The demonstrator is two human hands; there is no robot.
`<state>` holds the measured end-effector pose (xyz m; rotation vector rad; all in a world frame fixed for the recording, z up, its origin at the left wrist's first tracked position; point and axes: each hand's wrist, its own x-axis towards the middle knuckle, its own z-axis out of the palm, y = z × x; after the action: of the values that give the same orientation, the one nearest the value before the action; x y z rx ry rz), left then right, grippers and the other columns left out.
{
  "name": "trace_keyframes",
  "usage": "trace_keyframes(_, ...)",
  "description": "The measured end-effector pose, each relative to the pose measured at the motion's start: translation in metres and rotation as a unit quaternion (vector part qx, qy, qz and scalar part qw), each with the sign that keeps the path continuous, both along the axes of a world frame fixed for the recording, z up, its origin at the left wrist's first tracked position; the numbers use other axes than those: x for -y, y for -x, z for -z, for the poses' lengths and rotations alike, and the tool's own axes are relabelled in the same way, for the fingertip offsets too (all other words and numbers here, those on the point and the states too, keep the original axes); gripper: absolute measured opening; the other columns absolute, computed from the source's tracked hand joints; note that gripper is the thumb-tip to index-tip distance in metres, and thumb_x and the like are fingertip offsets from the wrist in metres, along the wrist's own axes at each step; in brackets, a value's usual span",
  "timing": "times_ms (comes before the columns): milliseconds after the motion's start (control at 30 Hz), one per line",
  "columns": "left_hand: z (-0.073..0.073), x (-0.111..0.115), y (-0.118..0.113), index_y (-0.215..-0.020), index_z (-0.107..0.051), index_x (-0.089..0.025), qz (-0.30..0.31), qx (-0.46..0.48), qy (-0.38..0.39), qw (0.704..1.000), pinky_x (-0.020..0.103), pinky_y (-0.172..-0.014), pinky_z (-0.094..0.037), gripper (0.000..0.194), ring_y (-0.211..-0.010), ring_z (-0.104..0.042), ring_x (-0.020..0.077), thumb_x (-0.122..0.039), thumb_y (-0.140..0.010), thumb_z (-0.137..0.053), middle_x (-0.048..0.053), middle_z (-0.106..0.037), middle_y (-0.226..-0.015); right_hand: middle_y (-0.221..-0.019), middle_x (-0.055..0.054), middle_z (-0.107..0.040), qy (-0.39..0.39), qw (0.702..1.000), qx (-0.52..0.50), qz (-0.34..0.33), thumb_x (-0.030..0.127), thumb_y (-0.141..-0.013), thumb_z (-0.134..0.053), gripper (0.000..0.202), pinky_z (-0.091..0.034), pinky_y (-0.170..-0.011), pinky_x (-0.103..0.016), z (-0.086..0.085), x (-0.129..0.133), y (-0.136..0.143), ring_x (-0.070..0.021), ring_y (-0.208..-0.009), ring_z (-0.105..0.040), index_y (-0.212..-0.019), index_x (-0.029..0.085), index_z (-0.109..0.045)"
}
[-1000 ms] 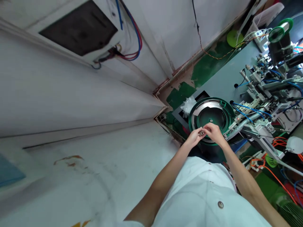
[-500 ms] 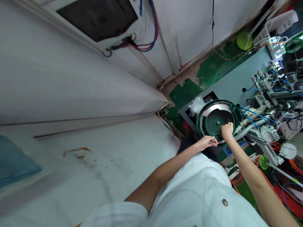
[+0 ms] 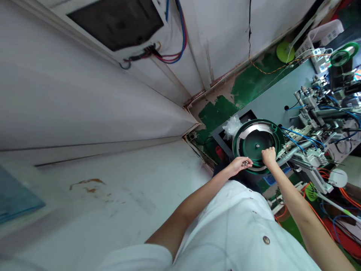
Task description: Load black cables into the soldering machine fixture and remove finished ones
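Observation:
A round green vibratory feeder bowl (image 3: 248, 130) with a bright metal track inside stands in front of me. Over its near left rim is my left hand (image 3: 238, 166), palm partly up, with curled fingers around small shiny metal parts (image 3: 246, 163). My right hand (image 3: 269, 156) reaches over the near right side of the bowl, its fingers closed and knuckles up. What those fingers hold, if anything, is hidden. At the bowl's dark centre sits a small metal knob (image 3: 257, 145).
A clear plastic bag (image 3: 232, 127) lies left of the bowl on the grey machine table (image 3: 270, 98). Metal mechanisms with blue air tubes (image 3: 293, 137) stand to the right. A white wall (image 3: 126, 195) runs along my left, and a white basket (image 3: 324, 34) is at far right.
My left hand has drawn back slightly left, away from my right hand, showing more of the metal parts. My right hand stays in the bowl. The view has shifted a little.

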<state>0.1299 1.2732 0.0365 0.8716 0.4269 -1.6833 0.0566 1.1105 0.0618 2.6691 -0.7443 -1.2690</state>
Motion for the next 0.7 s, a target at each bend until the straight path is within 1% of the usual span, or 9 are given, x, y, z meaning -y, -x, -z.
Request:
trace_keyframes(100, 0.000, 0.004, -0.007, -0.067, -0.067, -0.009, -0.020, 0.008, -0.003, 1.000, 0.024, -0.081, -0.050, 0.031, -0.068, -0.064, 0.0107, -0.011, -0.088, -0.045, 0.006, -0.068, -0.070, -0.089, -0.020, -0.067, -0.004, 0.999, 0.036, 0.008, 0.006, -0.084, -0.043, 0.026, -0.025, -0.081, -0.037, -0.011, 0.000, -0.002, -0.0281, -0.093, -0.056, -0.087, 0.008, -0.070)
trace_keyframes(200, 0.000, 0.016, -0.009, -0.071, -0.067, -0.008, -0.031, 0.002, 0.000, 1.000, 0.027, -0.085, -0.050, 0.033, -0.071, -0.065, 0.0124, -0.015, -0.092, -0.042, 0.008, -0.069, -0.075, -0.097, -0.019, -0.065, -0.021, 0.996, 0.084, 0.016, 0.017, -0.089, -0.043, 0.027, -0.029, -0.079, -0.035, -0.030, -0.001, -0.007, -0.0277, -0.097, -0.054, -0.092, 0.009, -0.068)
trace_keyframes(300, -0.001, 0.033, -0.008, -0.073, -0.066, -0.009, -0.043, -0.005, 0.010, 0.999, 0.029, -0.087, -0.050, 0.037, -0.073, -0.066, 0.0127, -0.018, -0.094, -0.038, 0.008, -0.069, -0.074, -0.095, -0.008, -0.067, -0.097, 0.989, 0.114, 0.016, 0.029, -0.093, -0.042, 0.029, -0.034, -0.075, -0.027, -0.048, 0.001, -0.012, -0.0185, -0.089, -0.058, -0.093, 0.018, -0.069)
trace_keyframes(367, -0.001, 0.042, -0.008, -0.073, -0.066, -0.010, -0.046, -0.006, 0.021, 0.999, 0.028, -0.087, -0.050, 0.036, -0.072, -0.065, 0.0119, -0.017, -0.094, -0.038, 0.007, -0.069, -0.072, -0.093, -0.003, -0.068, -0.154, 0.980, 0.122, 0.035, 0.033, -0.094, -0.041, 0.031, -0.037, -0.071, -0.021, -0.054, 0.007, -0.013, -0.0131, -0.083, -0.060, -0.096, 0.022, -0.069)
trace_keyframes(400, 0.000, 0.046, -0.008, -0.073, -0.066, -0.009, -0.044, -0.006, 0.026, 0.999, 0.028, -0.087, -0.050, 0.035, -0.071, -0.065, 0.0114, -0.015, -0.094, -0.039, 0.007, -0.069, -0.072, -0.093, -0.002, -0.069, -0.162, 0.978, 0.120, 0.051, 0.034, -0.095, -0.040, 0.031, -0.037, -0.070, -0.020, -0.054, 0.011, -0.013, -0.0122, -0.082, -0.060, -0.099, 0.023, -0.069)
trace_keyframes(433, 0.000, 0.048, -0.008, -0.073, -0.066, -0.009, -0.041, -0.005, 0.031, 0.999, 0.027, -0.086, -0.050, 0.033, -0.070, -0.065, 0.0111, -0.014, -0.093, -0.041, 0.007, -0.069, -0.072, -0.095, -0.003, -0.069, -0.154, 0.979, 0.113, 0.068, 0.034, -0.095, -0.040, 0.031, -0.038, -0.070, -0.019, -0.053, 0.015, -0.012, -0.0125, -0.082, -0.061, -0.101, 0.023, -0.068)
trace_keyframes(533, 0.002, 0.048, -0.011, -0.070, -0.066, -0.008, -0.034, 0.002, 0.035, 0.999, 0.025, -0.085, -0.050, 0.031, -0.067, -0.065, 0.0102, -0.012, -0.091, -0.044, 0.008, -0.069, -0.072, -0.097, -0.012, -0.069, -0.068, 0.991, 0.066, 0.099, 0.027, -0.093, -0.044, 0.027, -0.040, -0.072, -0.025, -0.040, 0.022, -0.007, -0.0187, -0.087, -0.063, -0.102, 0.016, -0.067)
trace_keyframes(600, 0.004, 0.044, -0.014, -0.068, -0.066, -0.008, -0.036, 0.008, 0.024, 0.999, 0.024, -0.084, -0.050, 0.032, -0.066, -0.064, 0.0096, -0.011, -0.091, -0.044, 0.008, -0.069, -0.071, -0.095, -0.018, -0.068, -0.031, 0.994, 0.030, 0.101, 0.017, -0.090, -0.046, 0.024, -0.040, -0.074, -0.029, -0.027, 0.018, -0.006, -0.0229, -0.087, -0.064, -0.099, 0.011, -0.067)
trace_keyframes(700, 0.006, 0.036, -0.018, -0.068, -0.066, -0.009, -0.043, 0.015, 0.005, 0.999, 0.022, -0.080, -0.051, 0.032, -0.066, -0.064, 0.0095, -0.010, -0.090, -0.043, 0.007, -0.068, -0.070, -0.096, -0.021, -0.067, -0.003, 0.996, -0.014, 0.082, 0.008, -0.086, -0.045, 0.025, -0.036, -0.082, -0.034, -0.007, 0.003, -0.007, -0.0264, -0.094, -0.063, -0.097, 0.008, -0.069)
